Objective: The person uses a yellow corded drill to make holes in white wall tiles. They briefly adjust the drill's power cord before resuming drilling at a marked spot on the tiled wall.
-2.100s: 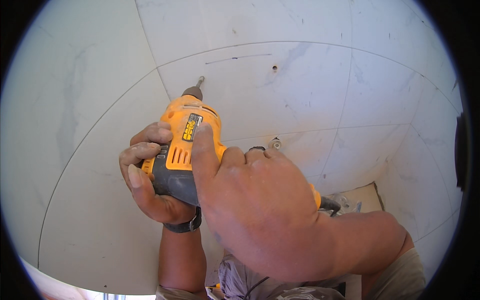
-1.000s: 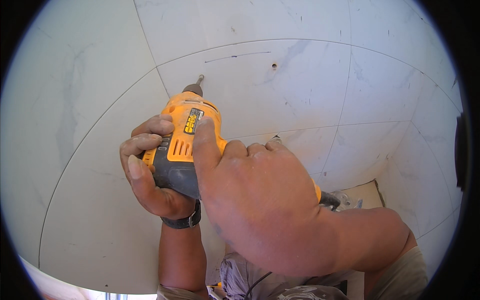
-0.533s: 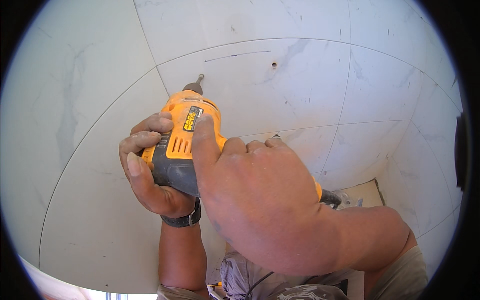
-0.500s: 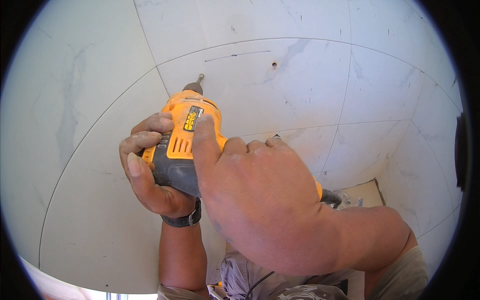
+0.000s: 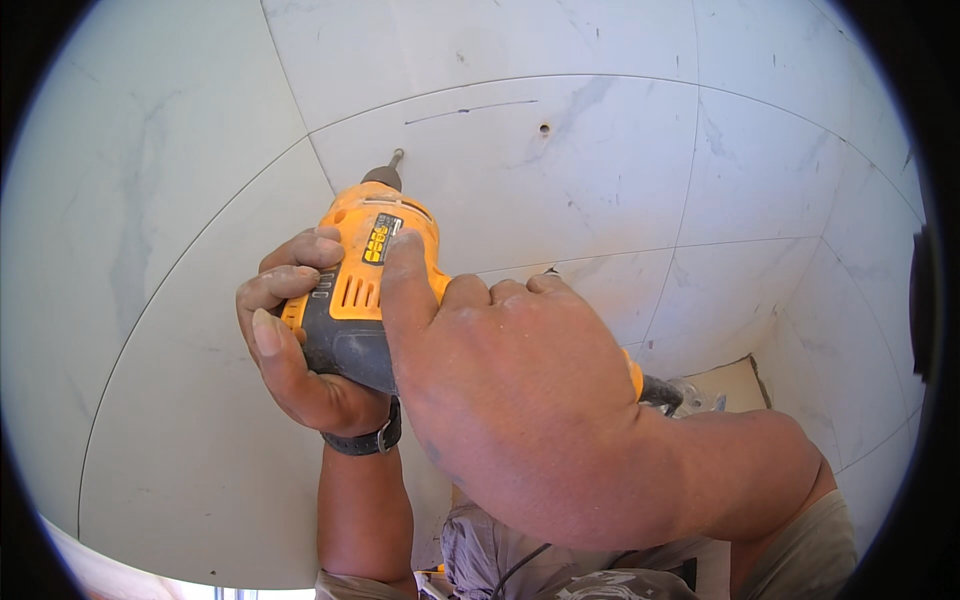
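An orange and black power drill (image 5: 352,345) is held in both my hands, its front end pointing up and away toward the tiled wall. Its thin metal bit (image 5: 397,158) meets a white tile; how deep the tip sits I cannot tell. My left hand (image 5: 310,350), with a dark watch at the wrist, cups the drill body from the left and below. Around the handle closes my right hand (image 5: 515,385), its index finger stretched along the drill's side. The handle and trigger are mostly hidden behind this hand. A black cord (image 5: 660,392) leaves the handle's orange end.
White marbled tiles (image 5: 600,190) with thin dark joints cover the wall. A small round hole (image 5: 544,129) shows right of the bit, and a dark drawn line (image 5: 470,110) runs above it. At lower right lies clear plastic (image 5: 692,393) near a beige surface (image 5: 735,385).
The whole picture has shifted very slightly left. Both hands and the drill keep the same hold, with the bit at the same spot on the tile.
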Action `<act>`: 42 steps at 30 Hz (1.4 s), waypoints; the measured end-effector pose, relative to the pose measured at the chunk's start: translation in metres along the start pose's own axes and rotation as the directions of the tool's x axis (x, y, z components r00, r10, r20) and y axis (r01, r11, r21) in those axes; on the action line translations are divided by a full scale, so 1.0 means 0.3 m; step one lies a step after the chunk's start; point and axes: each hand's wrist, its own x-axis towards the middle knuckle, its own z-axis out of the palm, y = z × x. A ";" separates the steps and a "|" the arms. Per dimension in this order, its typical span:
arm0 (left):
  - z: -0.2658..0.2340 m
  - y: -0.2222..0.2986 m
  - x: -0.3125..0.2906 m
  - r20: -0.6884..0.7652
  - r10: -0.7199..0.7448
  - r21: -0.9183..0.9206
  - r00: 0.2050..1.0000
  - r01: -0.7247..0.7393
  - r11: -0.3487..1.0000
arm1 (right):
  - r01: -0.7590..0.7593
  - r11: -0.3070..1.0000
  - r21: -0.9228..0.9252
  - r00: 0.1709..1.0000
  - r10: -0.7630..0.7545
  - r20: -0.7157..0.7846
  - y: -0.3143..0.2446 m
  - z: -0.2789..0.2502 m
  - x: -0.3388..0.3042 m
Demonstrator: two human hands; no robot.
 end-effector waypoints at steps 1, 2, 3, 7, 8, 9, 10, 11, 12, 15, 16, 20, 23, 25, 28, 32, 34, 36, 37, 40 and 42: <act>-0.001 -0.001 0.001 0.004 0.006 -0.005 1.000 -0.006 1.000 | 0.000 1.000 0.001 1.000 0.000 -0.005 -0.001 0.001 0.000; -0.002 -0.002 0.004 0.009 0.012 -0.010 1.000 -0.012 1.000 | 0.003 1.000 -0.001 1.000 -0.003 0.005 0.000 0.002 0.001; -0.004 -0.002 0.005 0.015 0.020 -0.012 1.000 -0.020 1.000 | 0.000 1.000 -0.001 1.000 0.000 -0.017 -0.002 0.003 0.001; 0.000 -0.004 -0.002 -0.005 0.002 -0.011 1.000 -0.002 1.000 | 0.007 1.000 -0.018 1.000 -0.007 -0.015 0.003 0.005 0.003; -0.002 -0.002 0.000 0.003 0.007 0.011 1.000 -0.007 1.000 | 0.010 1.000 -0.028 1.000 -0.010 0.002 0.003 0.006 0.003; -0.003 -0.002 0.003 0.012 0.013 0.033 1.000 -0.013 0.999 | 0.009 1.000 -0.020 1.000 -0.009 -0.008 0.002 0.006 0.003; -0.002 -0.003 0.002 0.004 0.009 0.019 1.000 -0.009 1.000 | 0.008 1.000 -0.017 1.000 -0.008 -0.008 0.003 0.005 0.003; 0.000 -0.004 0.001 -0.005 0.005 0.006 1.000 -0.005 1.000 | 0.008 1.000 -0.022 1.000 -0.008 0.000 0.004 0.005 0.002; 0.001 -0.004 0.001 -0.014 0.000 -0.008 1.000 0.000 1.000 | 0.006 1.000 -0.009 1.000 -0.006 -0.014 0.004 0.005 0.003; 0.003 -0.006 0.001 -0.008 0.007 -0.032 1.000 -0.007 0.999 | 0.002 1.000 -0.003 1.000 -0.003 -0.019 0.005 0.006 0.003; 0.004 -0.005 0.001 -0.010 0.003 -0.024 1.000 -0.003 1.000 | 0.002 1.000 -0.008 1.000 -0.002 -0.012 0.005 0.006 0.003; 0.004 -0.005 0.001 -0.009 -0.001 -0.004 1.000 0.001 1.000 | 0.009 0.999 -0.040 1.000 -0.009 0.002 0.006 0.007 0.003; 0.002 -0.005 0.004 -0.005 0.000 0.006 1.000 0.000 1.000 | 0.013 0.999 -0.052 1.000 -0.014 -0.013 0.008 0.008 0.005; 0.004 -0.010 0.005 0.003 0.008 -0.001 1.000 -0.008 1.000 | 0.016 1.000 -0.027 0.999 -0.017 -0.041 0.012 0.006 0.005; 0.002 -0.006 0.004 0.003 0.004 -0.016 1.000 -0.004 1.000 | 0.017 0.999 -0.029 1.000 -0.017 -0.007 0.012 0.002 0.004; 0.009 -0.012 -0.003 -0.022 -0.016 -0.017 1.000 0.016 1.000 | 0.014 0.998 -0.055 1.000 -0.013 0.009 0.015 0.002 0.005; 0.007 -0.009 -0.003 -0.019 -0.014 -0.017 1.000 0.014 1.000 | 0.010 0.999 -0.031 1.000 -0.010 -0.008 0.012 0.004 0.006; 0.008 -0.007 -0.004 -0.024 -0.025 -0.029 0.999 0.024 0.999 | 0.011 0.999 -0.041 1.000 -0.011 -0.011 0.011 0.005 0.005; 0.008 -0.007 -0.004 -0.022 -0.025 -0.025 0.999 0.024 0.999 | 0.014 0.998 -0.056 1.000 -0.015 -0.016 0.011 0.005 0.006; 0.007 -0.004 -0.003 -0.025 -0.030 -0.011 0.999 0.030 0.999 | 0.011 0.998 -0.067 1.000 -0.012 -0.015 0.010 0.006 0.007; 0.008 -0.005 -0.004 -0.041 -0.038 0.001 0.998 0.038 0.999 | 0.008 0.998 -0.055 1.000 -0.009 -0.007 0.011 0.006 0.008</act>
